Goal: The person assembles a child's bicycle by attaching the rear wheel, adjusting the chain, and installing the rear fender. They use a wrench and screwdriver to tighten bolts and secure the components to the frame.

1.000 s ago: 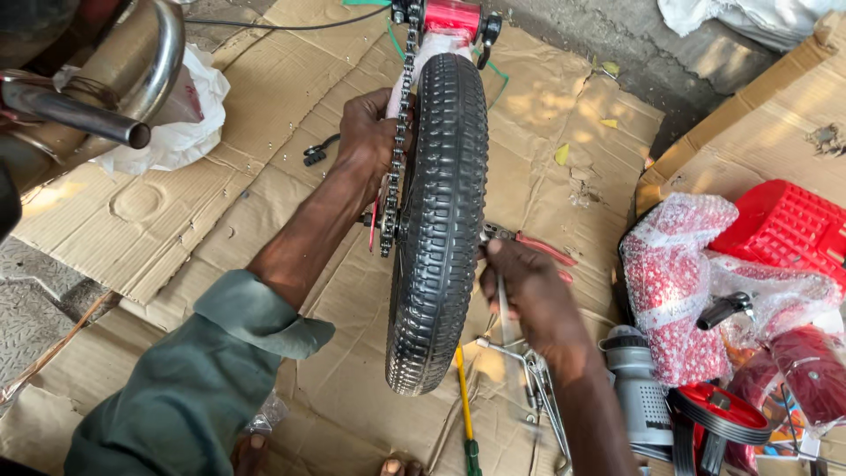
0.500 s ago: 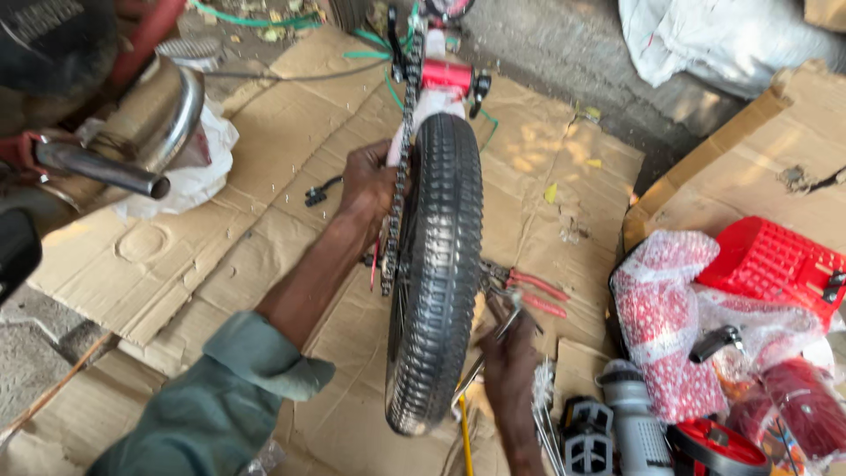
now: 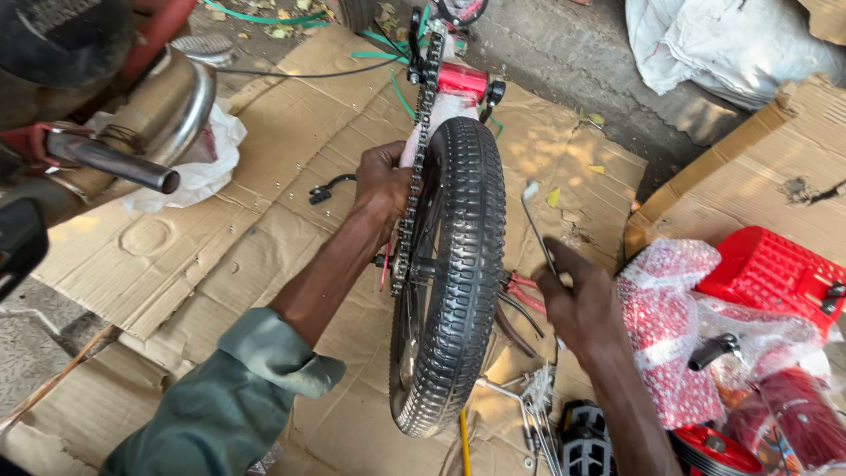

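Black rubber fills the middle of the frame: the small bicycle wheel [image 3: 454,273] stands upright on its tread, on flattened cardboard [image 3: 264,220]. My left hand [image 3: 383,181] is clenched around the chain [image 3: 412,167] and wheel rim at centre left, steadying them. My right hand [image 3: 577,300], right of centre, is closed on a slim metal spanner [image 3: 536,225] whose head points up, clear of the tyre. I judge this to be work at the rear axle, with the spanner lifted off between turns; bringing it back calls for lowering its head to the hub nut on the right of the wheel. Room is tight there: red-handled pliers [image 3: 522,286] lie just beside the tyre, loose pedals [image 3: 582,441] at the lower edge, wrapped red parts [image 3: 670,335] to the right. Open cardboard lies at lower left; an exhaust pipe [image 3: 115,159] juts in at upper left.
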